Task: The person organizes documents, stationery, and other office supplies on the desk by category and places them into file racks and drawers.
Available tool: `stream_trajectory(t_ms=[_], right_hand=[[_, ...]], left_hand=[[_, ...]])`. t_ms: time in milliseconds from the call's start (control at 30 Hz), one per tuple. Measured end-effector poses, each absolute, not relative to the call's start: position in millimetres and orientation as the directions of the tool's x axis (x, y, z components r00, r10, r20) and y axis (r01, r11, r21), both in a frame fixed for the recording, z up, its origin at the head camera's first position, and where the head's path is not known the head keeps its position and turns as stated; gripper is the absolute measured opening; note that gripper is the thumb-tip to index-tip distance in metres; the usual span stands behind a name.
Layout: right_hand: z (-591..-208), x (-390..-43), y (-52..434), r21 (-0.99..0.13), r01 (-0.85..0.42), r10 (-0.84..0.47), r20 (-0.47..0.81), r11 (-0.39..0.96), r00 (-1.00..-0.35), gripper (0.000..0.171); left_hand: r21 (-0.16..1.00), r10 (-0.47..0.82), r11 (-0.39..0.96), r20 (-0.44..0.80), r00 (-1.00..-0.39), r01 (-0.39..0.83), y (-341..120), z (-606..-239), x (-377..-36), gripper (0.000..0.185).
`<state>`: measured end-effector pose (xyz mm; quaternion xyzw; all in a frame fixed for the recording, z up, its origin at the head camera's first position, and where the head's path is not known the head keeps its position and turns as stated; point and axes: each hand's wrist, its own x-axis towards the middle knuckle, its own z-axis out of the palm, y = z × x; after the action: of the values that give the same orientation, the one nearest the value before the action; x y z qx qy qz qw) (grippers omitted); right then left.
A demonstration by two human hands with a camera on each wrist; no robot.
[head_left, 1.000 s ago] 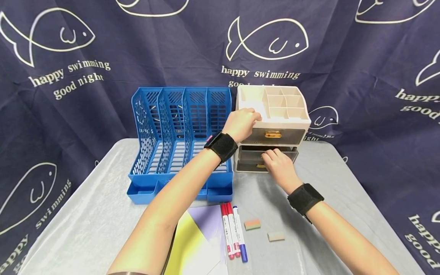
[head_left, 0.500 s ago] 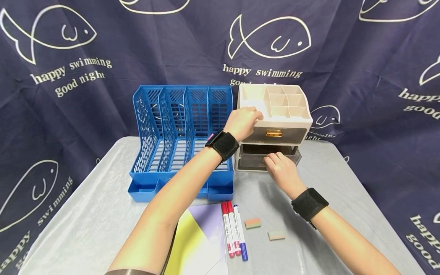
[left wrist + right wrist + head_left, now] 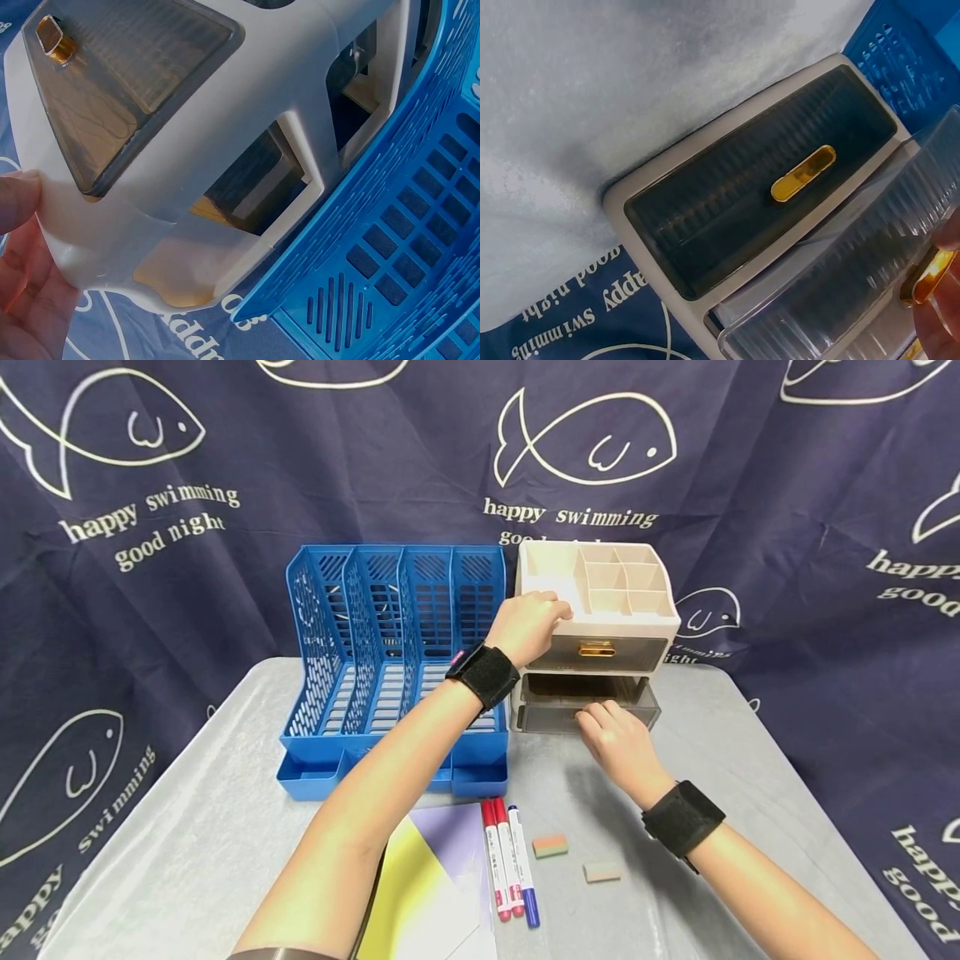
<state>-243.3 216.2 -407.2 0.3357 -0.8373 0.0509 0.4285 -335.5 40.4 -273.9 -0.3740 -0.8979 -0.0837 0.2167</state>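
Jutting drawer [image 3: 550, 719], front toward near side, long axis crosswise, right fingers [image 3: 937, 331] apparently tight on gold handle [image 3: 934, 277]

file rack [image 3: 322, 748] left of drawer unit [image 3: 630, 628] | paper [image 3: 427, 877] before rack | markers [image 3: 509, 860] between paper and small blocks [image 3: 551, 846]

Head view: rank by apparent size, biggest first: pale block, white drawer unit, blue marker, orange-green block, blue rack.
1. blue rack
2. white drawer unit
3. blue marker
4. orange-green block and pale block: look alike, unranked
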Motion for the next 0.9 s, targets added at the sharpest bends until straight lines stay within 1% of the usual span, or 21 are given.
stream_trajectory(t_ms=[167, 300, 400, 733, 900], right_hand=[[-407.1, -237.0, 215.2, 0.206, -0.607, -0.522, 0.751, 0.767, -0.404, 0.012], [-406.9, -232.4, 214.3, 0.207, -0.593, -0.522, 0.738, 0.778, -0.427, 0.014], [-407.3, -230.3, 213.9, 0.208, -0.590, -0.522, 0.737, 0.780, -0.430, 0.015], [-408.9, -225.1, 211.9, 0.221, -0.603, -0.523, 0.761, 0.766, -0.385, 0.020], [-408.1, -221.5, 211.3, 0.229, -0.610, -0.534, 0.754, 0.759, -0.382, 0.020]], left_hand=[[-0.009, 0.636, 0.704, 0.452, -0.625, 0.710, 40.0, -273.0, -334.9, 0.025], [-0.012, 0.637, 0.705, 0.448, -0.627, 0.709, 40.1, -272.9, -334.3, 0.025], [-0.010, 0.636, 0.705, 0.451, -0.626, 0.709, 40.1, -273.2, -334.4, 0.025], [-0.003, 0.632, 0.706, 0.455, -0.628, 0.708, 40.4, -274.6, -334.5, 0.025], [-0.008, 0.634, 0.704, 0.458, -0.623, 0.710, 41.0, -274.4, -334.9, 0.025]])
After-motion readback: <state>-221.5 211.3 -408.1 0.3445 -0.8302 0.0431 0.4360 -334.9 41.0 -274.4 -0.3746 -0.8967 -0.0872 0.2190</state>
